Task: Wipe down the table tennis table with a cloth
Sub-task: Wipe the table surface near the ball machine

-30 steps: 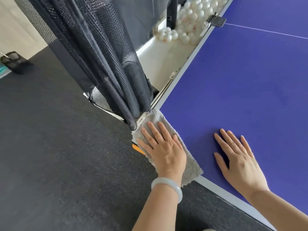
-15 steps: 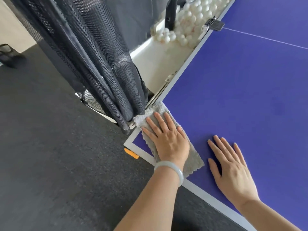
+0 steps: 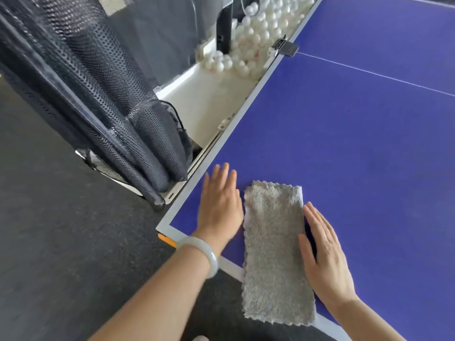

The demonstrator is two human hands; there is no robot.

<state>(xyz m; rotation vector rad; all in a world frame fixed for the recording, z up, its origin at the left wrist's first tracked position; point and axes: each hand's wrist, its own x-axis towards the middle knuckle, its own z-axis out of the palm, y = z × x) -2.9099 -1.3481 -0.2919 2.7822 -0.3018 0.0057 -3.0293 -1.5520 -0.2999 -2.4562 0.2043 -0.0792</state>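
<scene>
Grey fleecy cloth (image 3: pixel 274 252), head view: flat on table tennis table (image 3: pixel 357 143) at near corner, one end overhanging edge. Left hand (image 3: pixel 219 207) flat on blue top just beside cloth. Right hand (image 3: pixel 325 252) flat against opposite side, fingers (image 3: pixel 316 222) straight. Neither grips. Judged: wiping early, wide surface beyond remains.

Cloth (image 3: pixel 275 254): grey, thick nubbly pile, matt, with scalloped edges.
Table top (image 3: pixel 357 143): smooth blue board, low sheen, with thin white painted lines.
Netting (image 3: pixel 98 94): dark open-mesh fabric, soft and bunched.
Tray (image 3: pixel 206 104): white, smooth, looks like plastic.
Balls (image 3: pixel 248 45): white, smooth, faintly shiny.
Bracelet (image 3: pixel 204 254) on my wrist: pale, glossy, stone-like.
Floor (image 3: pixel 49 242): dark grey, matt, finely rough.
</scene>
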